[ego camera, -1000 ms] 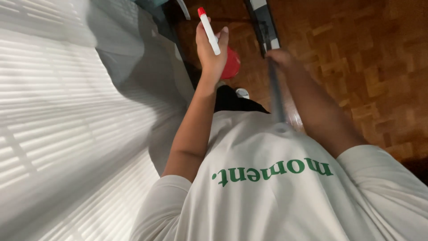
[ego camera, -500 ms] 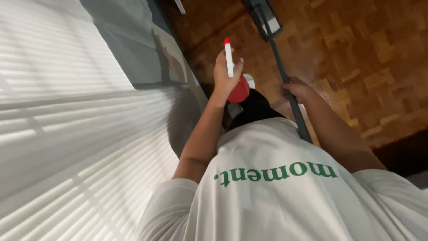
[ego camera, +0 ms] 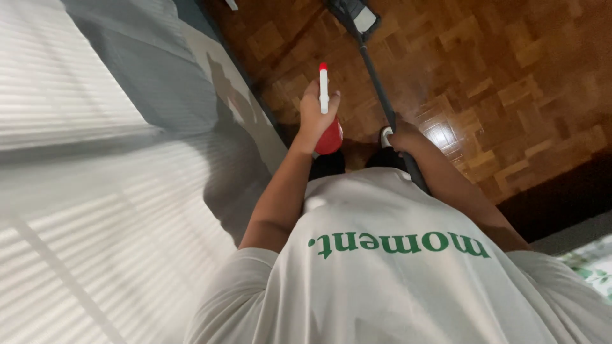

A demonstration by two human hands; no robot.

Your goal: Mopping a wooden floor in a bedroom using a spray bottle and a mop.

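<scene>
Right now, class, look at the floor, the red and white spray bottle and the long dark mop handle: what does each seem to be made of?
The brown block-patterned floor looks like polished wood parquet: grained blocks with a glossy glare patch. The red and white spray bottle in the left hand seems smooth plastic, judging by its even colour. The long dark mop handle gripped by the right hand may be metal or plastic; too blurred to tell.

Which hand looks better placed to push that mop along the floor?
The right hand: it already grips the mop handle. The left hand is full, holding a red spray bottle.
</scene>
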